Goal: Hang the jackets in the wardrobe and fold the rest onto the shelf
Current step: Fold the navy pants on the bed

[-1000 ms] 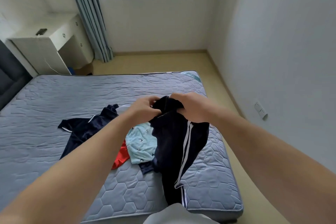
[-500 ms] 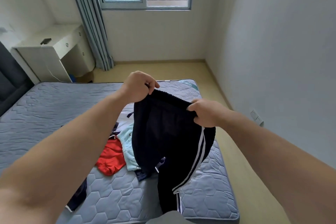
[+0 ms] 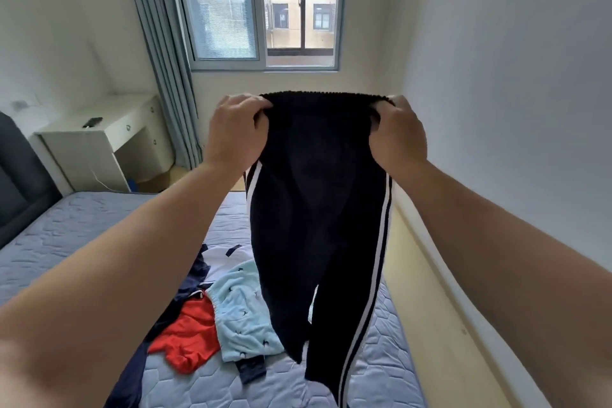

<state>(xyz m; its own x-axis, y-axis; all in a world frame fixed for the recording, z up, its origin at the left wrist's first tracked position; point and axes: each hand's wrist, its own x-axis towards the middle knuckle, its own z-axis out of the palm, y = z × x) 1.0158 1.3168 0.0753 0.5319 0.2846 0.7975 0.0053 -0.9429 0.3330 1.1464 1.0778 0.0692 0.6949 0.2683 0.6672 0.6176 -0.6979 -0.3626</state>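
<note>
**Striped track pants held up by the waistband over the bed**

Both arms reach out at chest height, and a pair of dark track pants [image 3: 318,209] with white side stripes hangs between them. The left hand [image 3: 236,129] grips the waistband at its nine o'clock end, with the fingers curled over the bunched elastic. The right hand [image 3: 397,134] pinches the three o'clock end in the same way, knuckles toward me and fingertips tucked into the fabric. The waistband is stretched fairly flat between the two fists. The legs drop straight down toward six o'clock, clear of the bedding for most of their length. I cannot tell whether the cuffs touch the mattress [image 3: 82,242].

The rest of the laundry lies in a loose heap on the quilted grey mattress, at about seven o'clock from the pants. A pale blue garment [image 3: 245,318] with small dark prints lies just beside a red garment [image 3: 190,341]. A navy garment [image 3: 193,285] runs under the left forearm, and a bit of white cloth [image 3: 222,258] shows at the heap's far edge.

A window [image 3: 265,10] sits at twelve o'clock with a grey-blue curtain [image 3: 159,43] drawn to its left. At ten o'clock a white desk [image 3: 99,132] stands beside the bed with a small dark object [image 3: 92,122] on top.
</note>
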